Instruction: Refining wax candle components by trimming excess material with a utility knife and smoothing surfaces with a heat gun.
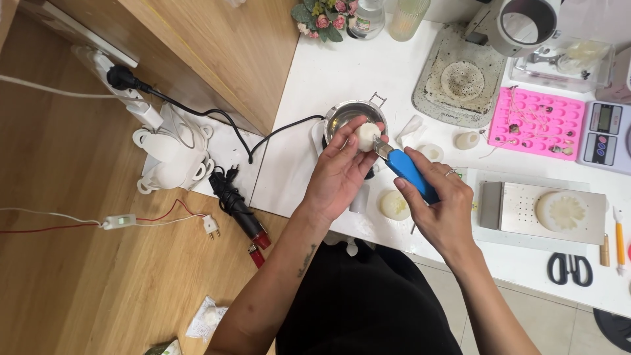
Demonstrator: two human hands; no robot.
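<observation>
My left hand (340,172) holds a small round white wax lump (367,135) in its fingertips, just above a small metal pot (342,116) on the white table. My right hand (442,205) grips a blue-handled utility knife (406,169). Its short blade touches the right side of the lump. A ring shows on one finger of the right hand. Just below the knife, a flat round white wax piece (394,204) lies on the table.
A pink silicone mould (555,112), a digital scale (606,135), a metal tray (513,209) bearing a flower-shaped wax piece (560,212), black scissors (569,268) and a stained grey mat (434,79) lie to the right. Cables, a power strip (118,85) and a lighter (244,220) lie on the wooden floor at left.
</observation>
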